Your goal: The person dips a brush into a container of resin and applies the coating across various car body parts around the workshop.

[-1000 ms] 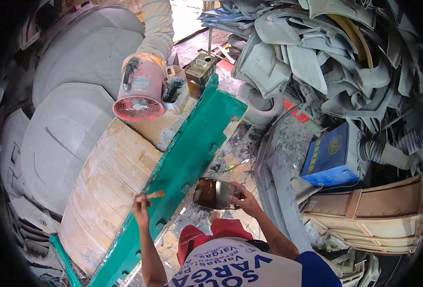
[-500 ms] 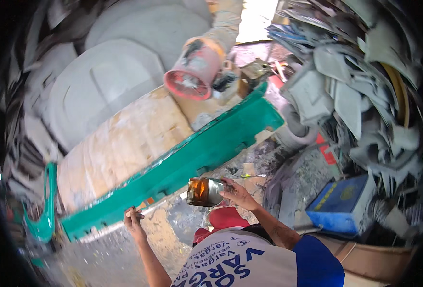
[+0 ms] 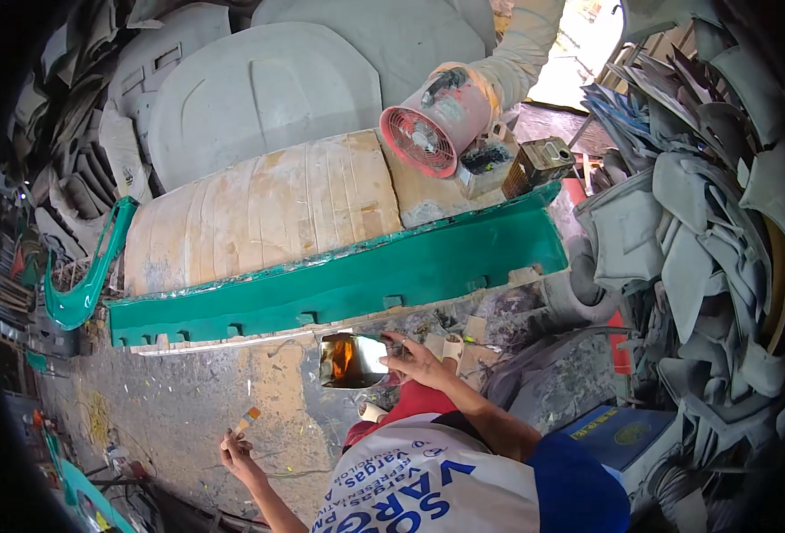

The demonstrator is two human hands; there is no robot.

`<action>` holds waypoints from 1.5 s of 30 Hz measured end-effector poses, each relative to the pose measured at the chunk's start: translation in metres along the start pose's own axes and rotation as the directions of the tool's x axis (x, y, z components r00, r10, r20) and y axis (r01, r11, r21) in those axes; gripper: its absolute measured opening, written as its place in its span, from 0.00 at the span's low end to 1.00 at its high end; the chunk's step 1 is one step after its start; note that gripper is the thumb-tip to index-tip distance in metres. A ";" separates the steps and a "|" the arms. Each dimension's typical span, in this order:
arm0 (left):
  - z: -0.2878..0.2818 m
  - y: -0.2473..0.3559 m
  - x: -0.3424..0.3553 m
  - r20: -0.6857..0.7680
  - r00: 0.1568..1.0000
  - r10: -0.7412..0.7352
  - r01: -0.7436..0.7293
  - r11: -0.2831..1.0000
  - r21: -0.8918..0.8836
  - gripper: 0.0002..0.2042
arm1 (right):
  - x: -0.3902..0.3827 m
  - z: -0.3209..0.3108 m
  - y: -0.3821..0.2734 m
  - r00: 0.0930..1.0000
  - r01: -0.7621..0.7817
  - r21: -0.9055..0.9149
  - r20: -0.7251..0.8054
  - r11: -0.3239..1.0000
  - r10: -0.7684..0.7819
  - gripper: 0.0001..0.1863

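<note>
One long green panel (image 3: 348,278) runs across the middle, with a pink fan (image 3: 441,120) and a boxy can (image 3: 539,164) behind it, upper right. At the lower left, the left hand (image 3: 238,452) curls around a small brush (image 3: 247,419), bristles up; just below the middle, the right hand (image 3: 417,364), half curled, holds an open tin (image 3: 353,360) by its right side.
</note>
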State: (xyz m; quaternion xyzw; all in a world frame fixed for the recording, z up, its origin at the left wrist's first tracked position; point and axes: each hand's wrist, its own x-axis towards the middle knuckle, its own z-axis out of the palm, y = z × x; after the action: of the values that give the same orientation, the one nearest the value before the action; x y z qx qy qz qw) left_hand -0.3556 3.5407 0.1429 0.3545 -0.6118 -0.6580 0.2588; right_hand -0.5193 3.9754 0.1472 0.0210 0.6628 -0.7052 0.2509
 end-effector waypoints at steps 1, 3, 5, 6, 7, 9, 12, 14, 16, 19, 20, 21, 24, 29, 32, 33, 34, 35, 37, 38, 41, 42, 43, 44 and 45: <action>0.014 0.004 -0.010 -0.014 1.000 -0.011 0.010 1.000 -0.025 0.14 | 0.001 -0.009 -0.002 0.999 0.035 0.009 0.008 0.999 -0.035 0.41; 0.044 0.010 -0.028 -0.010 1.000 -0.022 0.021 1.000 -0.016 0.14 | 0.002 -0.032 -0.010 1.000 0.022 0.009 0.019 1.000 -0.022 0.40; 0.087 0.016 -0.044 -0.007 0.999 -0.039 0.039 0.999 -0.006 0.14 | 0.002 -0.060 -0.022 1.000 0.003 0.007 0.029 1.000 -0.003 0.39; 0.112 0.021 -0.052 0.073 0.997 0.013 -0.014 1.000 0.018 0.14 | 0.002 -0.075 -0.030 0.999 0.034 -0.032 0.007 0.999 -0.034 0.38; 0.140 0.027 -0.061 0.160 0.986 0.057 -0.064 0.997 0.041 0.14 | 0.001 -0.092 -0.033 0.998 0.060 -0.070 -0.019 0.996 -0.062 0.37; 0.214 0.053 -0.089 0.246 0.967 0.060 -0.087 0.991 0.100 0.13 | 0.003 -0.129 -0.034 0.995 0.095 -0.080 -0.005 0.992 -0.096 0.36; 0.308 0.069 -0.120 0.506 0.862 0.001 -0.142 0.960 0.240 0.08 | 0.002 -0.187 -0.041 1.000 0.026 -0.149 -0.001 0.988 -0.027 0.34; 0.362 0.058 -0.138 0.652 0.759 -0.010 -0.211 0.942 0.261 0.07 | -0.002 -0.222 -0.059 0.996 -0.058 -0.084 -0.070 0.995 0.052 0.36; 0.409 0.059 -0.158 0.708 0.705 -0.031 -0.281 0.905 0.320 0.07 | -0.006 -0.251 -0.058 0.996 -0.024 -0.068 -0.091 0.997 0.018 0.36; 0.463 0.067 -0.186 0.865 0.492 0.097 -0.584 0.773 0.245 0.09 | -0.015 -0.290 -0.072 0.988 -0.046 -0.097 -0.148 0.994 0.031 0.36; 0.476 0.066 -0.195 0.886 0.460 0.058 -0.561 0.793 0.239 0.09 | -0.019 -0.303 -0.075 0.990 -0.057 -0.093 -0.137 0.994 0.044 0.36; 0.488 0.063 -0.201 0.907 0.421 0.021 -0.540 0.809 0.232 0.10 | -0.025 -0.316 -0.073 0.981 -0.087 -0.077 -0.178 0.993 0.072 0.37; 0.519 0.055 -0.213 0.953 0.302 -0.009 -0.563 0.805 0.186 0.11 | -0.038 -0.343 -0.080 0.954 -0.159 -0.006 -0.257 0.987 0.152 0.37; 0.557 0.040 -0.216 0.980 0.187 0.067 -0.680 0.729 0.080 0.18 | -0.040 -0.376 -0.078 0.938 -0.076 -0.157 -0.346 0.985 0.017 0.36; 0.582 0.035 -0.214 0.984 0.179 0.004 -0.683 0.721 0.121 0.18 | -0.031 -0.381 -0.096 0.936 -0.113 -0.125 -0.346 0.986 0.063 0.35; 0.593 0.032 -0.214 0.986 0.166 -0.005 -0.681 0.722 0.119 0.15 | -0.028 -0.386 -0.086 0.936 -0.086 -0.179 -0.351 0.980 0.018 0.35; 0.603 0.028 -0.217 0.986 0.166 -0.003 -0.684 0.720 0.117 0.15 | -0.025 -0.388 -0.083 0.937 -0.056 -0.232 -0.348 0.971 -0.029 0.35; 0.611 0.020 -0.219 0.987 0.160 0.016 -0.698 0.709 0.102 0.12 | -0.023 -0.390 -0.083 0.938 -0.050 -0.231 -0.346 0.972 -0.034 0.35; 0.622 0.006 -0.215 0.987 0.158 0.038 -0.715 0.693 0.088 0.10 | -0.016 -0.391 -0.086 0.924 -0.070 -0.209 -0.383 0.975 -0.016 0.37; 0.626 -0.001 -0.212 0.978 0.207 0.003 -0.650 0.748 0.135 0.08 | -0.012 -0.393 -0.085 0.925 -0.064 -0.209 -0.378 0.976 -0.020 0.37; 0.626 -0.026 -0.200 0.929 0.371 0.021 -0.473 0.864 0.169 0.07 | -0.001 -0.400 -0.081 0.929 -0.039 -0.265 -0.364 0.963 -0.062 0.36; 0.626 -0.028 -0.195 0.875 0.480 0.062 -0.364 0.922 0.135 0.08 | 0.003 -0.405 -0.079 0.918 -0.035 -0.248 -0.392 0.968 -0.067 0.36; 0.624 -0.027 -0.190 0.815 0.562 -0.143 -0.214 0.926 0.310 0.08 | 0.004 -0.410 -0.078 0.905 -0.031 -0.232 -0.419 0.972 -0.071 0.36; 0.620 -0.031 -0.186 0.814 0.562 -0.147 -0.212 0.926 0.313 0.08 | 0.004 -0.414 -0.076 0.905 -0.035 -0.231 -0.419 0.972 -0.067 0.36; 0.618 -0.036 -0.180 0.764 0.611 -0.209 -0.055 0.951 0.305 0.09 | 0.005 -0.419 -0.077 0.905 -0.016 -0.243 -0.417 0.970 -0.089 0.35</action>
State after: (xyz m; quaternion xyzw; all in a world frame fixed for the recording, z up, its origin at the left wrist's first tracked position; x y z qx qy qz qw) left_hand -0.7260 4.0685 0.1340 0.0904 -0.7385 -0.6570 -0.1216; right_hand -0.6801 4.3701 0.1664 0.1307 0.7822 -0.6027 0.0880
